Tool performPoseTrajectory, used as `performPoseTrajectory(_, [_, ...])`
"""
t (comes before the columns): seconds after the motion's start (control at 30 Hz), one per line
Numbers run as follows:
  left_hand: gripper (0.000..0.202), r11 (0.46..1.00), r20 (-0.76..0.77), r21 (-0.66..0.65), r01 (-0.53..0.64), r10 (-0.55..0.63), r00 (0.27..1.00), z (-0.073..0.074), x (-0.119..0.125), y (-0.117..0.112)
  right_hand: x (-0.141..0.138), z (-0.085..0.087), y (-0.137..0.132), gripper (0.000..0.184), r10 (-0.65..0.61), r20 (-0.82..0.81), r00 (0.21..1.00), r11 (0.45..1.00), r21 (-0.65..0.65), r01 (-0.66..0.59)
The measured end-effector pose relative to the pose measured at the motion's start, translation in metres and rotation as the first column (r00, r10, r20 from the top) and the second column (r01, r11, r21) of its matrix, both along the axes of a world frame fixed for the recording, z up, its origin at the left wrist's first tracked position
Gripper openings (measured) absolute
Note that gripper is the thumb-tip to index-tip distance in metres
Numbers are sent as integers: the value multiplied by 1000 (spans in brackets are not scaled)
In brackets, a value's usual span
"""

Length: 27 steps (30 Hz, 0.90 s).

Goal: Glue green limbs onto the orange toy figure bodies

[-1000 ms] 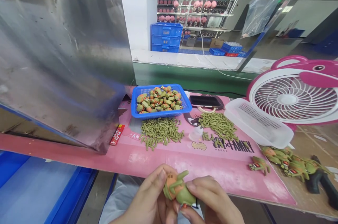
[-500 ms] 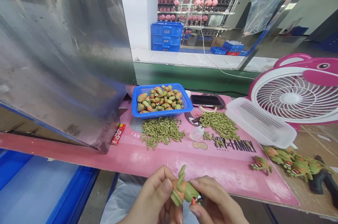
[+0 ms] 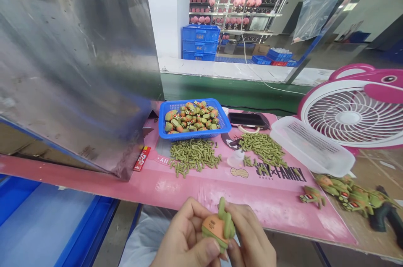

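Between my two hands, in front of the table edge, is a small green and orange toy figure [image 3: 213, 228] with a bent green limb sticking up from it. Dark print shows on its orange side. My left hand [image 3: 189, 237] is closed round the orange end, thumb in front. My right hand [image 3: 252, 233] grips the green end, its fingers bent against it. Beyond them lie a pile of small green curved pieces [image 3: 193, 155] and a second green pile [image 3: 264, 149]. A blue basket [image 3: 163, 132] holds many similar figures. Figures with limbs [image 3: 355, 200] lie at the right.
A small clear bottle [image 3: 236, 158] stands between the piles. Behind are a phone [image 3: 247, 120] and a white tray [image 3: 315, 149]. A pink fan [image 3: 346, 118] stands right; a metal panel [image 3: 78, 69] rises left. A red packet [image 3: 142, 158] lies beside it.
The toy figure has been turned in my hands, so its printed orange side now shows and its face is hidden. My right hand has moved left, closer to my left hand.
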<state>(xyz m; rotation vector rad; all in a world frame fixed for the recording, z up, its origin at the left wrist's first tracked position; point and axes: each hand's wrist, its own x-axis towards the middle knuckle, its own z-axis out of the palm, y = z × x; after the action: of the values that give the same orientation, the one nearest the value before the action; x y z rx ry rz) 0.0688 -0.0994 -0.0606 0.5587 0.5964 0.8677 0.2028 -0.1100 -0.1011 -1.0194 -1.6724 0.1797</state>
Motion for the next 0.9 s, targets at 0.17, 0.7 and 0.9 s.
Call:
performPoseTrajectory(0.17, [37, 1000, -24, 14, -28, 28, 999, 0, 1, -2, -12, -2, 0, 27, -25, -66, 998, 999, -23, 23])
performPoseTrajectory(0.7, [40, 810, -406, 532, 248, -13, 914, -31, -11, 9, 4, -1, 0, 27, 24, 83, 996, 999, -35, -21])
performPoseTrajectory(0.9, [26, 678, -525, 660, 325, 107, 844, -26, -12, 8, 14, 0, 3, 31, 151, 188, 970, 988, -54, -143])
